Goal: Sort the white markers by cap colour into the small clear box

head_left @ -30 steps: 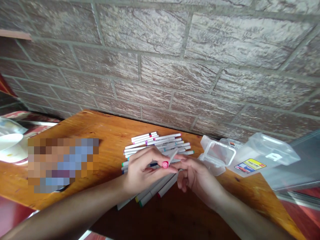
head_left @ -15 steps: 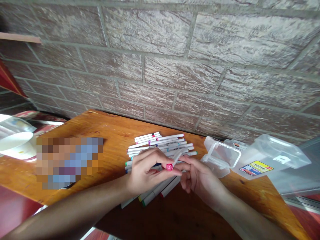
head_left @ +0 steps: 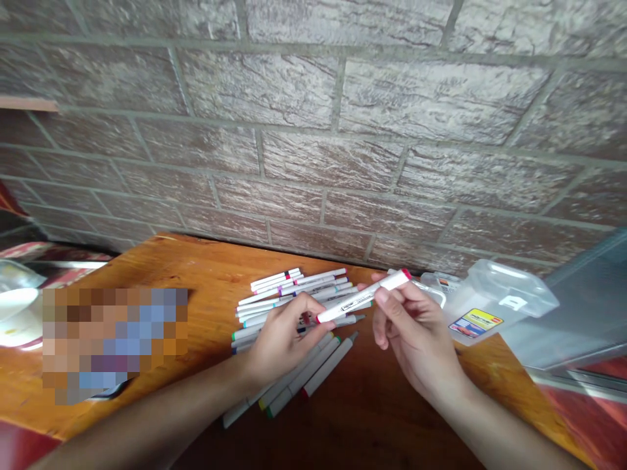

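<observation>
Support the slim white marker with red ends [head_left: 360, 298] near both ends; grip lightly, leaving the printed barrel uncovered. It is held over the brown wooden tabletop [head_left: 206, 261], upper end toward two o'clock. Left hand [head_left: 279, 343]: thumb and forefinger pinched on the lower end, forearm from eight o'clock. Right hand [head_left: 416, 333]: thumb pressed across the upper barrel, fingers curled behind, forearm from four o'clock.
</observation>
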Action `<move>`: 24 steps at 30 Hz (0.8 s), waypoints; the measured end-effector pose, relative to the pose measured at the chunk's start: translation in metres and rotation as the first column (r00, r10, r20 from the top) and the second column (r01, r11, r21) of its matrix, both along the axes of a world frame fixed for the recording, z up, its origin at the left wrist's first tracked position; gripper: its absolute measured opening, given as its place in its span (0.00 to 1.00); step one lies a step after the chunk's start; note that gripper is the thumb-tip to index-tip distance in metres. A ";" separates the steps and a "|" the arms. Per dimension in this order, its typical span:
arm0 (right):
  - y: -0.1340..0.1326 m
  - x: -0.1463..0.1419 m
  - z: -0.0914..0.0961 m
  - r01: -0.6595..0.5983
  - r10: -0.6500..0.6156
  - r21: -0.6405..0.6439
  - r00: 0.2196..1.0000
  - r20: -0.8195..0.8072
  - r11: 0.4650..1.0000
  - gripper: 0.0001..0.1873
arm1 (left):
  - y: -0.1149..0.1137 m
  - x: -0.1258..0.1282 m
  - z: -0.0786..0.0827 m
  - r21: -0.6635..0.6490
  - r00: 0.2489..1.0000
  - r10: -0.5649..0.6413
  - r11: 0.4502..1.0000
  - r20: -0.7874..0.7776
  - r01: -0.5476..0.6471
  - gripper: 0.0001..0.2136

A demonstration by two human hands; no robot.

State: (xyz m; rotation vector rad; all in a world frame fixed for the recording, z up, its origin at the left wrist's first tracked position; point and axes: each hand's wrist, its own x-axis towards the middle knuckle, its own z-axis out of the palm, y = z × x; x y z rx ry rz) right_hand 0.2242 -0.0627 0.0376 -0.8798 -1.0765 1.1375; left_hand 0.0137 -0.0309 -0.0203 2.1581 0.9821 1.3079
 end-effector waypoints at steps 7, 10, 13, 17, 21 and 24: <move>-0.015 -0.002 -0.008 -0.164 0.101 0.153 0.929 0.356 0.974 0.14 | 0.012 0.000 -0.002 -0.070 0.993 -0.078 0.995 -0.088 0.072 0.01; -0.017 -0.001 -0.010 -0.224 0.123 0.204 0.903 0.413 0.953 0.14 | 0.010 -0.001 0.000 -0.079 0.992 -0.089 0.994 -0.089 0.082 0.01; -0.018 -0.001 -0.007 -0.249 0.106 0.265 0.883 0.458 0.931 0.15 | 0.009 -0.001 0.002 -0.084 0.991 -0.100 0.992 -0.090 0.093 0.01; -0.021 0.000 -0.003 -0.286 0.087 0.299 0.839 0.538 0.910 0.15 | 0.007 -0.001 0.002 -0.086 0.993 -0.079 0.994 -0.086 0.071 0.02; -0.023 0.001 -0.005 -0.296 0.132 0.220 0.825 0.549 0.929 0.16 | 0.008 -0.001 0.000 -0.083 0.993 -0.091 0.993 -0.081 0.084 0.05; -0.023 0.000 -0.006 -0.309 0.178 0.177 0.836 0.519 0.934 0.16 | 0.008 -0.001 0.000 -0.079 0.992 -0.106 0.992 -0.066 0.101 0.06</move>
